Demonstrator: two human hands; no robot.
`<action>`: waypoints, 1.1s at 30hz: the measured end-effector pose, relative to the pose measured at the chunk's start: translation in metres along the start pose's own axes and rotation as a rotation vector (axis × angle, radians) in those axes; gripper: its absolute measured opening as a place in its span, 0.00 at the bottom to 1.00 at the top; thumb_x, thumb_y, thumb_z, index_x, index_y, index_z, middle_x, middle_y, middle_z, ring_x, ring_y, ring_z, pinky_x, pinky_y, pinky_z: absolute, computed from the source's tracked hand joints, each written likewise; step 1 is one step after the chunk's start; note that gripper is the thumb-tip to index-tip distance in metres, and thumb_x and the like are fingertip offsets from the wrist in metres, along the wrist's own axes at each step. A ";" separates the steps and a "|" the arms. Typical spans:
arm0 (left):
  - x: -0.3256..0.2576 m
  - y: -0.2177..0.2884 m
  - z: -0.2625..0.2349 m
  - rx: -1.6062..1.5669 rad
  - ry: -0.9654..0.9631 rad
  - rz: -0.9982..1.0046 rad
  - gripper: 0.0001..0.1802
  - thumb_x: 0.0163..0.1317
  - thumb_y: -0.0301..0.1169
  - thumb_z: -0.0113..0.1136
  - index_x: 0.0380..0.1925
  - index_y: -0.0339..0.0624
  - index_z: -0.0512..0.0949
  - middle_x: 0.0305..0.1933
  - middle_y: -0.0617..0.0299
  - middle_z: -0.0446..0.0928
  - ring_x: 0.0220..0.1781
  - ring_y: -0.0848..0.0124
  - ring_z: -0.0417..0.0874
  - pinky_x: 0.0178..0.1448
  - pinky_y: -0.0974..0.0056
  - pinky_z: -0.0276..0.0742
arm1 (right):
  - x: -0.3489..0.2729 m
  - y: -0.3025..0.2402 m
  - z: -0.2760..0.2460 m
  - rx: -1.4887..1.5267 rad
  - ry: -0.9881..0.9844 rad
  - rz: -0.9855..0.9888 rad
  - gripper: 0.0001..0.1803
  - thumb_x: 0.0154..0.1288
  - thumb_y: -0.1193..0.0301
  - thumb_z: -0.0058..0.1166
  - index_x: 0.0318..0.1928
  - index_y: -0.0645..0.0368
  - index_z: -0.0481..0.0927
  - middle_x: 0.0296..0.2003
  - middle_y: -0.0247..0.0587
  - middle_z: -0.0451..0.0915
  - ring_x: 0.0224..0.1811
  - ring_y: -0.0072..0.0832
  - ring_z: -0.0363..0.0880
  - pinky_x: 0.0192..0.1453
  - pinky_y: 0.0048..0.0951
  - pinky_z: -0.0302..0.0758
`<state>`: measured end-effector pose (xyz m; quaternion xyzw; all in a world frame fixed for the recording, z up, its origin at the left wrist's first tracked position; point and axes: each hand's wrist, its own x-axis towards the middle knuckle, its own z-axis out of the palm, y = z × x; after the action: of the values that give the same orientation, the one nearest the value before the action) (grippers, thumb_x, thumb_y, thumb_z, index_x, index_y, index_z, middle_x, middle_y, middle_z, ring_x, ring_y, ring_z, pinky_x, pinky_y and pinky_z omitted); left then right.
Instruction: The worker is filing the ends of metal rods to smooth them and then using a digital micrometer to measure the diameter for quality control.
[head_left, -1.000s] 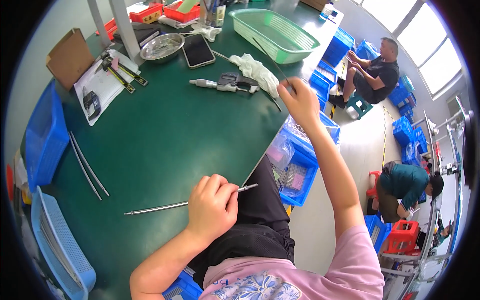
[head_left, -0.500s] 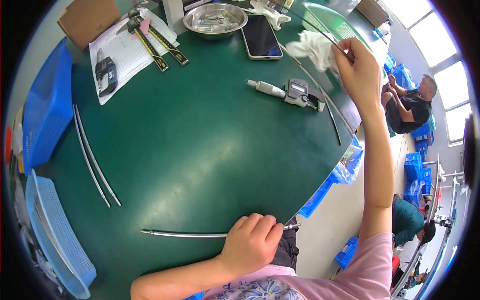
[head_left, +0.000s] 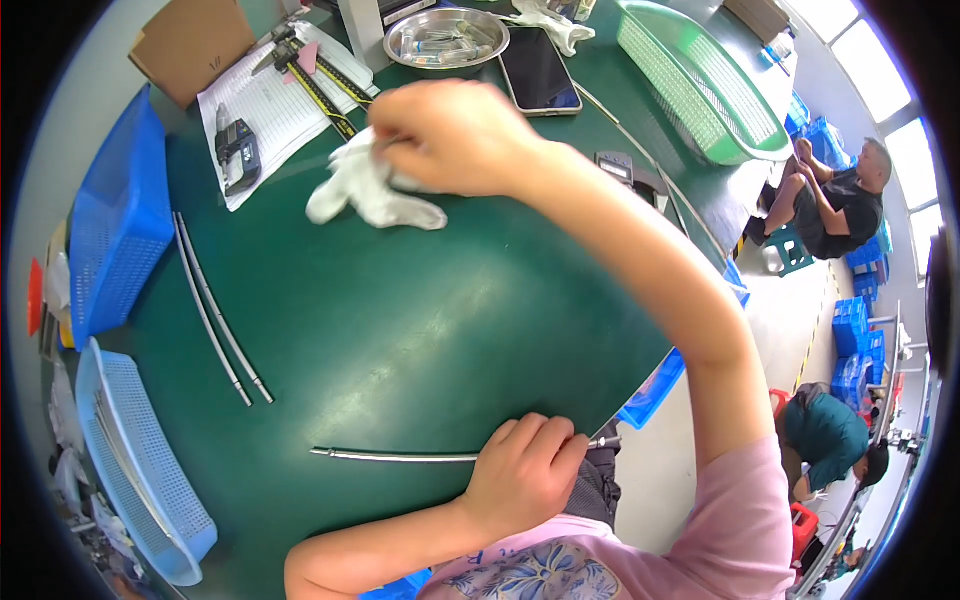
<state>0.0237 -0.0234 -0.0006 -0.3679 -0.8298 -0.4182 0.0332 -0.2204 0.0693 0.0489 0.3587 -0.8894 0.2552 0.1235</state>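
Two thin metal rods lie at the left of the green desk. Your right hand, reaching far across, has its fingers pinched shut on a crumpled white cloth. Your left hand grips a long slim metal rod at the near edge.

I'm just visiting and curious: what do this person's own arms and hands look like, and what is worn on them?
Both hands are bare: no gloves, rings or watch show on the left hand or the right hand. Both forearms are uncovered too. A short pink sleeve covers the right upper arm, part of a pink top with a blue-and-white floral print on the chest.
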 end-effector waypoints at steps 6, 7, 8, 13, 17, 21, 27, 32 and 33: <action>0.004 0.001 0.004 0.016 0.042 0.007 0.07 0.47 0.24 0.64 0.29 0.43 0.79 0.30 0.63 0.72 0.30 0.64 0.74 0.33 0.61 0.70 | -0.005 -0.007 0.045 0.056 -0.193 -0.072 0.21 0.61 0.49 0.53 0.39 0.53 0.77 0.32 0.43 0.80 0.36 0.44 0.79 0.39 0.43 0.74; 0.005 0.001 0.006 0.011 0.038 0.014 0.07 0.47 0.24 0.64 0.29 0.43 0.79 0.30 0.63 0.72 0.30 0.64 0.74 0.33 0.61 0.70 | -0.016 -0.004 0.039 0.021 -0.231 -0.062 0.21 0.61 0.48 0.53 0.39 0.53 0.77 0.32 0.43 0.80 0.36 0.44 0.79 0.38 0.43 0.74; 0.005 -0.001 0.006 0.012 0.044 0.024 0.07 0.47 0.24 0.64 0.29 0.42 0.79 0.30 0.63 0.72 0.30 0.64 0.74 0.33 0.61 0.70 | -0.026 -0.002 0.032 -0.011 -0.267 -0.058 0.22 0.61 0.47 0.53 0.40 0.53 0.77 0.31 0.43 0.80 0.35 0.44 0.79 0.38 0.43 0.74; 0.004 -0.006 0.005 0.058 0.043 0.052 0.07 0.47 0.24 0.64 0.28 0.41 0.79 0.30 0.62 0.72 0.31 0.63 0.74 0.34 0.60 0.70 | -0.160 -0.008 -0.029 0.033 -0.198 0.043 0.14 0.57 0.59 0.61 0.36 0.56 0.78 0.29 0.42 0.77 0.28 0.42 0.77 0.29 0.39 0.71; -0.002 -0.002 0.002 0.053 0.083 0.065 0.06 0.48 0.23 0.64 0.28 0.41 0.79 0.30 0.61 0.72 0.32 0.62 0.74 0.34 0.59 0.70 | -0.296 -0.024 -0.095 -0.056 -0.136 0.415 0.11 0.55 0.67 0.63 0.30 0.59 0.75 0.21 0.41 0.73 0.23 0.39 0.75 0.27 0.35 0.70; 0.003 0.001 0.005 0.080 0.073 0.067 0.06 0.48 0.23 0.64 0.28 0.40 0.79 0.30 0.60 0.72 0.31 0.61 0.74 0.34 0.60 0.71 | -0.363 -0.023 -0.127 -0.123 0.278 0.772 0.09 0.52 0.74 0.63 0.29 0.62 0.74 0.19 0.41 0.69 0.19 0.31 0.67 0.25 0.30 0.64; 0.007 0.002 0.007 0.109 0.100 0.054 0.08 0.45 0.19 0.66 0.27 0.39 0.80 0.29 0.60 0.73 0.30 0.61 0.74 0.33 0.61 0.71 | -0.253 -0.018 -0.091 -0.198 0.254 0.407 0.14 0.58 0.64 0.61 0.32 0.61 0.73 0.21 0.44 0.70 0.21 0.37 0.68 0.27 0.35 0.64; 0.011 0.002 0.004 0.124 0.103 0.031 0.06 0.46 0.21 0.66 0.27 0.39 0.81 0.29 0.60 0.73 0.30 0.62 0.74 0.34 0.60 0.70 | -0.212 -0.040 -0.080 -0.248 0.254 0.471 0.22 0.62 0.55 0.56 0.48 0.58 0.73 0.30 0.50 0.80 0.34 0.48 0.79 0.35 0.42 0.73; 0.012 0.002 0.003 0.118 0.094 0.017 0.05 0.48 0.22 0.65 0.27 0.40 0.81 0.29 0.61 0.72 0.31 0.62 0.74 0.34 0.60 0.71 | -0.214 -0.047 -0.083 -0.242 0.296 0.466 0.20 0.64 0.57 0.55 0.46 0.59 0.73 0.30 0.51 0.80 0.34 0.48 0.79 0.34 0.41 0.74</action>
<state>0.0175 -0.0133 0.0030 -0.3523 -0.8473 -0.3853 0.0976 -0.0314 0.2086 0.0498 0.0864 -0.9440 0.2183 0.2318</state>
